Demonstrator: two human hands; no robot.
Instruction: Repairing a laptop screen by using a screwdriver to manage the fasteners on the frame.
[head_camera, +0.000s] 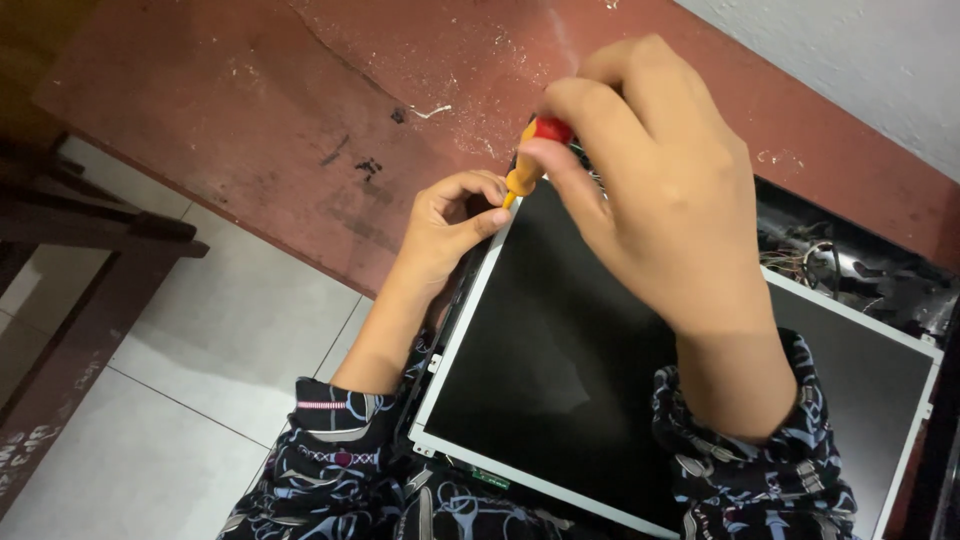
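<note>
I'm pinching the light little screwdriver (527, 165) by its red cap with my right hand (660, 200) while my left hand (450, 220), curled just below, is steadying the fragile screen (560, 350) by its metal edge.

A worn reddish-brown table (300, 110) (scratched, dusted with pale crumbs) carries a bare display panel (560, 370) in its metal frame.

The single camera sits on the person's head, looking steeply down and close over the worktop (300, 120) and floor (200, 400).
</note>
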